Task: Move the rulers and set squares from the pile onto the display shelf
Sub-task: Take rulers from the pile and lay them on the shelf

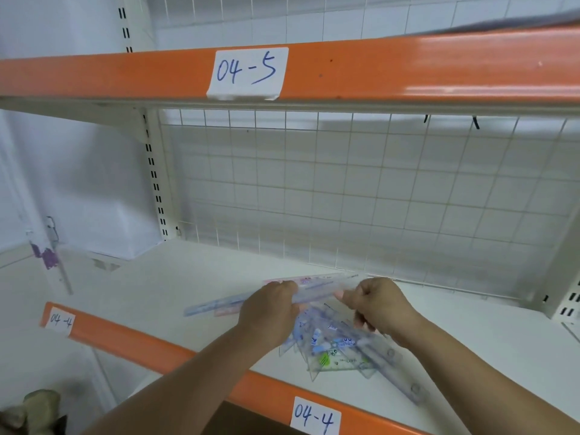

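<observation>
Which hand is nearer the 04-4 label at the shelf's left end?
Left. The left hand holds the rulers to the right of that label. The right hand holds them further right, above the set squares.

Place is reading as a shop or stockroom. Orange-edged display shelving (188,277) is carrying handwritten label 04-5 (248,72) and label 04-4 (315,417); wire grid panel (345,196) and slotted upright (153,171) are backing it

Bright even light, motion-blurred, edges bowed
</observation>
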A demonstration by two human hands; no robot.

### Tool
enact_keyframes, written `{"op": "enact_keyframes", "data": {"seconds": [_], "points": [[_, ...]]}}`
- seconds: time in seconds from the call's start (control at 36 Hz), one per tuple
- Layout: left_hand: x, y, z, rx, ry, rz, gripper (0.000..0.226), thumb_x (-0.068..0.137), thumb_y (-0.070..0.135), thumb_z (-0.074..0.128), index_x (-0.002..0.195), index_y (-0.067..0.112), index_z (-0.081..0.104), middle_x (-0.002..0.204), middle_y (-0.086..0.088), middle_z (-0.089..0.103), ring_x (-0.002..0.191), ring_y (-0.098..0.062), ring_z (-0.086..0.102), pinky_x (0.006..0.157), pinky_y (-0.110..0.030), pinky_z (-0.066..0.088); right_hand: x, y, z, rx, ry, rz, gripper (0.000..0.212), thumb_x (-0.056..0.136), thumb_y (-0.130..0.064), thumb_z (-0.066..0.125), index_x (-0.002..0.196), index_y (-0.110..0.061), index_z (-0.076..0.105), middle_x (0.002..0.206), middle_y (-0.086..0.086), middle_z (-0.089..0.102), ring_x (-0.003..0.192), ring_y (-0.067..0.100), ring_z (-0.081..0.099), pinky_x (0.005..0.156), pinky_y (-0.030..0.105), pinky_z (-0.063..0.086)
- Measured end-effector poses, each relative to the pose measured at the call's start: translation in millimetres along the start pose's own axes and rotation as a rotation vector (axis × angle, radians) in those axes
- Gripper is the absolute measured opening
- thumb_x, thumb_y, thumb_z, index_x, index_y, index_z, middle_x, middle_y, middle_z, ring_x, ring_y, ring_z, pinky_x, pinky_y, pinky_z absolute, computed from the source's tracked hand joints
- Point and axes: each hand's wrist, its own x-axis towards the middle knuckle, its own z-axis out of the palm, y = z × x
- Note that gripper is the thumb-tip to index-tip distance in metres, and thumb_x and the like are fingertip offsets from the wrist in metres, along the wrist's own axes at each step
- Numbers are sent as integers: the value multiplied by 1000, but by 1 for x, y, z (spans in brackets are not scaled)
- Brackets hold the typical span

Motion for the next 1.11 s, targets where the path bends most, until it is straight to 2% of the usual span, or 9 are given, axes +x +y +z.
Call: {"op": "enact_keyframes", "data": {"seconds": [0.06, 0.11, 0.14, 0.19, 0.42, 0.58, 0.78, 0.97, 1.11], "points": [[1, -4, 0, 25, -27, -1, 40, 98, 36, 47, 135, 21, 47, 126, -2, 57, 115, -19, 54, 93, -31, 46, -3, 1, 1, -413, 130, -247, 30, 85, -36, 65, 64, -19, 52, 62, -4, 59, 55, 10, 53, 54, 24, 38], [2, -5, 1, 24, -52, -3, 42, 98, 37, 48, 138, 23, 45, 127, -2, 56, 117, -20, 54, 93, -32, 46, -7, -2, 4, -659, 116, -442, 15, 89, -32, 59, 98, -22, 63, 97, -2, 59, 87, 19, 60, 70, 27, 42], [2, -5, 2, 28, -66, 5, 43, 98, 36, 47, 139, 24, 44, 128, -3, 55, 117, -20, 53, 94, -32, 46, -8, -2, 6, -749, 70, -506, 27, 90, -32, 57, 115, -22, 60, 111, -1, 55, 99, 21, 58, 76, 29, 45], [2, -3, 2, 46, -90, 30, 43, 98, 36, 47, 139, 25, 43, 127, -4, 55, 118, -21, 53, 94, -33, 46, -7, -2, 12, -857, 20, -559, 38, 92, -31, 54, 128, -21, 52, 122, 1, 49, 109, 23, 53, 80, 33, 49], [0, 0, -1, 52, -120, 83, 44, 98, 36, 47, 140, 26, 42, 132, -3, 52, 121, -20, 50, 96, -33, 44, -3, 0, 19, -924, 10, -544, 33, 94, -29, 50, 126, -19, 53, 115, 2, 54, 107, 22, 52, 81, 34, 49], [2, -7, -2, 97, -130, 41, 65, 92, 43, 57, 147, 23, 28, 138, 1, 49, 124, -20, 50, 95, -34, 46, -6, 0, 18, -910, 51, -479, 28, 92, -22, 49, 119, -17, 56, 111, 3, 54, 104, 24, 53, 75, 35, 49], [1, -15, -1, 167, -203, -19, 41, 95, 42, 48, 128, 19, 48, 125, -1, 57, 110, -19, 57, 87, -31, 47, -14, 5, 12, -925, 75, -409, 32, 93, -29, 48, 124, -22, 54, 117, -1, 53, 111, 20, 50, 79, 30, 48], [1, -9, 0, 156, -218, 55, 31, 97, 36, 45, 122, 19, 54, 119, -1, 60, 106, -19, 58, 85, -31, 47, -24, 8, 8, -936, 90, -344, 36, 92, -30, 48, 128, -22, 52, 122, -1, 52, 114, 20, 48, 85, 33, 49], [0, -6, 4, 152, -175, 131, 21, 97, 25, 42, 106, 16, 59, 109, -3, 64, 100, -21, 60, 78, -28, 47, -35, 11, 4, -930, 107, -317, 39, 93, -30, 48, 132, -25, 48, 122, -2, 52, 116, 19, 47, 84, 31, 47]]}}
